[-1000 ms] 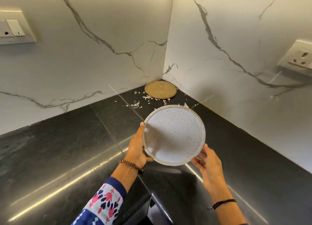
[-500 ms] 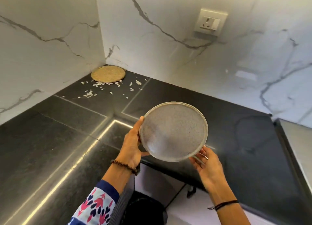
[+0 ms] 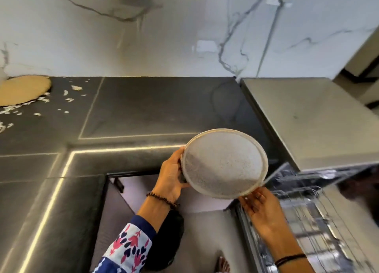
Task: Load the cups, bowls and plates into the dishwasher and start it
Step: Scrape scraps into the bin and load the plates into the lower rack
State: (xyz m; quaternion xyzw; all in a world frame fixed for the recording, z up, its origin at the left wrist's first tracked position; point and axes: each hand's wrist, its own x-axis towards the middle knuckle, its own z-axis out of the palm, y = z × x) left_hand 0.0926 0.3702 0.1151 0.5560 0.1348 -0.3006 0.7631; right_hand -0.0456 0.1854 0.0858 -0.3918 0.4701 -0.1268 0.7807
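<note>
the left hand (image 3: 171,174) grips the speckled plate (image 3: 224,164) at its 9 o'clock edge, thumb in front and fingers behind. the right hand (image 3: 262,211) is open, with flat fingers propping the rim at 5 o'clock, likely so the tilted plate cannot slip. the plate is up in the air, near the open dishwasher rack (image 3: 320,231) at its 4 o'clock. the dark counter (image 3: 143,108) lies behind. a round mat (image 3: 22,90) and white crumbs (image 3: 69,99) sit at 10 o'clock, by the marble wall (image 3: 164,36).
</note>
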